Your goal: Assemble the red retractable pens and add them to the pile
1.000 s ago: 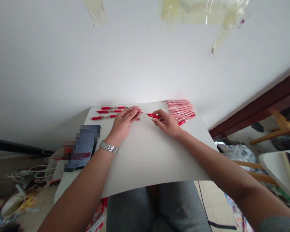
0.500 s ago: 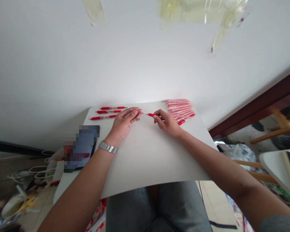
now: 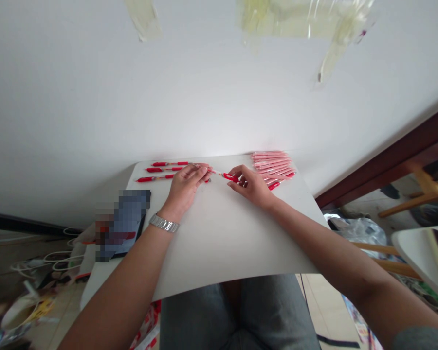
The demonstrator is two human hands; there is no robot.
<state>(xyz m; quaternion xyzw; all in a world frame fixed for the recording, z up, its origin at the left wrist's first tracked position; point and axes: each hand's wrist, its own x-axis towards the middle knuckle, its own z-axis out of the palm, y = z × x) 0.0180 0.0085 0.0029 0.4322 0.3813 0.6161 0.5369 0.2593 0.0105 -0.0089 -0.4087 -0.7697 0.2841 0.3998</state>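
A red pen (image 3: pixel 221 174) is held between both hands above the far part of a white board (image 3: pixel 226 233). My left hand (image 3: pixel 185 187), with a metal watch on the wrist, pinches the pen's left end. My right hand (image 3: pixel 251 185) pinches its red right end. Three red pens (image 3: pixel 166 171) lie in a row to the left of my left hand. A pile of pink-wrapped pens (image 3: pixel 273 165) lies just right of my right hand.
The white board rests over my lap, its far edge against a white wall. A dark blurred object (image 3: pixel 122 223) lies at the board's left edge. Cables and clutter (image 3: pixel 40 272) cover the floor on the left. Wooden furniture (image 3: pixel 416 189) and a plastic bag (image 3: pixel 361 231) stand on the right.
Both hands stay on the same pen. My right hand's fingers have shifted slightly along the pen's red end; the pen sits a little lower than before.
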